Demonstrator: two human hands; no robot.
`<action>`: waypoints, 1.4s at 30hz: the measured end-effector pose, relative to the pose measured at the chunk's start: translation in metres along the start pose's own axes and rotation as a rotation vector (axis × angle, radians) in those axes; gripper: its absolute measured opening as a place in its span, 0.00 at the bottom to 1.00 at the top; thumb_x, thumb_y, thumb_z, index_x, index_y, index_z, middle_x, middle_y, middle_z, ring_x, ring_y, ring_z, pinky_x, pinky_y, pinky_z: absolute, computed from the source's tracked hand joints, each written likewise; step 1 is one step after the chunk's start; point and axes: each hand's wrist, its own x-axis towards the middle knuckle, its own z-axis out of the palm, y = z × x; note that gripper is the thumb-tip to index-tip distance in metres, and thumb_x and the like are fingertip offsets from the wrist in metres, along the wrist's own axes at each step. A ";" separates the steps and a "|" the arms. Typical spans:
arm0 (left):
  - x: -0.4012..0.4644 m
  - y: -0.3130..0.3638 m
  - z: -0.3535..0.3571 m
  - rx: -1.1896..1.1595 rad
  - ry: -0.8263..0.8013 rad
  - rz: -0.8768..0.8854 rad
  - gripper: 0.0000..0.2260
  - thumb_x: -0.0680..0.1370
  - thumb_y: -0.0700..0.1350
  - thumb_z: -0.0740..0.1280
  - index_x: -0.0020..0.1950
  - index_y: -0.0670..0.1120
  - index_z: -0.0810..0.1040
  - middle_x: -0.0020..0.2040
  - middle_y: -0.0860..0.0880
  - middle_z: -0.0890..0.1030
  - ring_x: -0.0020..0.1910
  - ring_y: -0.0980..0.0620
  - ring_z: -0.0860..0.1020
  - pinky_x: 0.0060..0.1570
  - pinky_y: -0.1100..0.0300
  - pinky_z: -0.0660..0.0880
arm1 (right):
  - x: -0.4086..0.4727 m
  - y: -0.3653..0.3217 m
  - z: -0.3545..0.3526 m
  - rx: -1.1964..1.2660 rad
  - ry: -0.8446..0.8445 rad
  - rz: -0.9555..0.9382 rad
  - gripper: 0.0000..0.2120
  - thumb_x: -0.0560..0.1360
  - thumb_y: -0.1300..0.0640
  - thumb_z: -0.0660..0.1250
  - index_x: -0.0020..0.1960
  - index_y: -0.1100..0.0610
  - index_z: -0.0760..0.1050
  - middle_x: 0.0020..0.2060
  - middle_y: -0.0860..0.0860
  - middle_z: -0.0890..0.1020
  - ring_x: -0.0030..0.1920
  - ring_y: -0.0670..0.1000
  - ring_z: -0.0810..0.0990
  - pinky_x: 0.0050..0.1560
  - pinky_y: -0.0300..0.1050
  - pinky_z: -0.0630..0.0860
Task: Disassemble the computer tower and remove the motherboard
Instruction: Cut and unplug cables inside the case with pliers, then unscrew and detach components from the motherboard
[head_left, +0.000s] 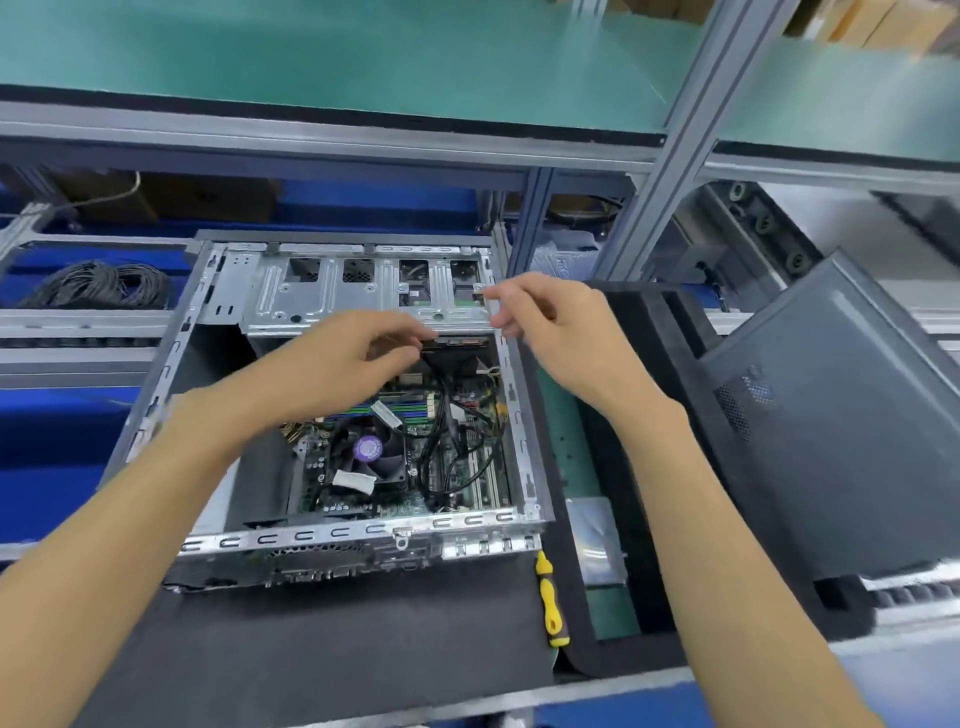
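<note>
Both forearms reach over the tower (358, 530); left hand (343, 358) curled, fingertips pinched, right hand (556, 317) loosely curled just beside it.

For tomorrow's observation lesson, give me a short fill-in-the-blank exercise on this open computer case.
1. The screwdriver has a ____ handle.
2. The fan carries a round ____ sticker.
3. The side panel lies to the ____ of the case.
4. The left hand pinches a part under the drive ____.

Missing words: yellow; purple; right; cage
</note>
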 end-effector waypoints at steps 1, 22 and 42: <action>-0.001 0.007 0.002 -0.015 0.028 0.018 0.13 0.82 0.45 0.63 0.65 0.55 0.77 0.57 0.59 0.81 0.53 0.71 0.76 0.49 0.79 0.68 | -0.004 0.002 -0.006 0.013 0.040 0.002 0.13 0.84 0.50 0.59 0.56 0.50 0.82 0.40 0.44 0.84 0.43 0.49 0.83 0.48 0.45 0.79; -0.087 0.055 0.106 -0.070 0.206 -0.033 0.15 0.83 0.52 0.58 0.70 0.57 0.72 0.62 0.63 0.74 0.54 0.78 0.69 0.49 0.80 0.64 | -0.171 0.128 0.044 -0.231 -0.409 0.595 0.14 0.80 0.49 0.67 0.56 0.58 0.68 0.43 0.53 0.79 0.38 0.58 0.84 0.41 0.50 0.82; -0.098 0.002 0.061 -0.096 0.327 -0.207 0.12 0.82 0.42 0.63 0.62 0.54 0.78 0.55 0.59 0.81 0.48 0.68 0.76 0.44 0.67 0.70 | -0.088 0.006 -0.046 0.590 0.467 -0.131 0.04 0.78 0.59 0.64 0.45 0.54 0.71 0.36 0.47 0.79 0.36 0.51 0.81 0.34 0.45 0.75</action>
